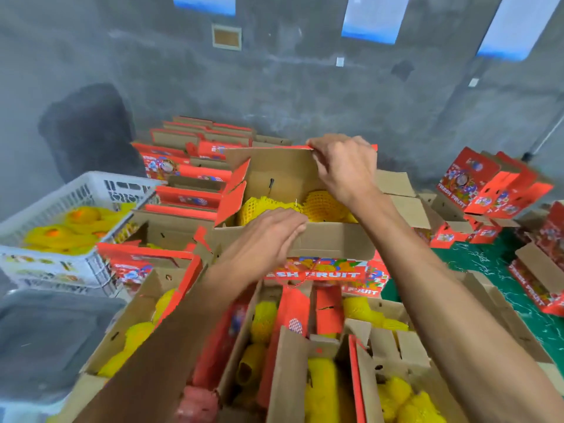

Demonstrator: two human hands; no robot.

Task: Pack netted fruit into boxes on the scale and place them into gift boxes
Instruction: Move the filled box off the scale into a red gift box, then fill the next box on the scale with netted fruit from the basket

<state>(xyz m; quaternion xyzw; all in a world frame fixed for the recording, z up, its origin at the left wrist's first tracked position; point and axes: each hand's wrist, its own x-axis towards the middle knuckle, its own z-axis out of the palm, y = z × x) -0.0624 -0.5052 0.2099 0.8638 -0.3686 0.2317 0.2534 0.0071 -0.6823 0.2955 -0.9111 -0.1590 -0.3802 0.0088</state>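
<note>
Right hand (345, 166): fingers curled over the top edge of the far brown flap (274, 166), thumb side pinching that edge; wrist angled down toward the camera.

Left hand (262, 236): fingers straight and pressed together, slightly motion-blurred, laid flat against the near brown flap (329, 239); fingertips at its upper edge.

Both flaps belong to one open red-printed cardboard gift box (323, 274), "FRESH FRUIT" lettering on its front face. It sits on top of other boxes, centre of view. A red side flap (232, 196) stands up at its left end.

Inside it: fruit in yellow foam netting (323, 206), at least two pieces, lying between the two hands.

Near, below the forearms: several open cardboard boxes (274, 361) with brown dividers, holding more yellow-netted fruit (262, 322).

Left: white plastic lattice crate (91, 190) with orange fruit in yellow netting (76, 224). Just below it, a dark grey bin lid (45, 331).

Behind: stacked flat red gift boxes (189, 154) against a grey concrete wall (274, 71). Right: more red boxes (488, 184) piled on a green floor (476, 264).
</note>
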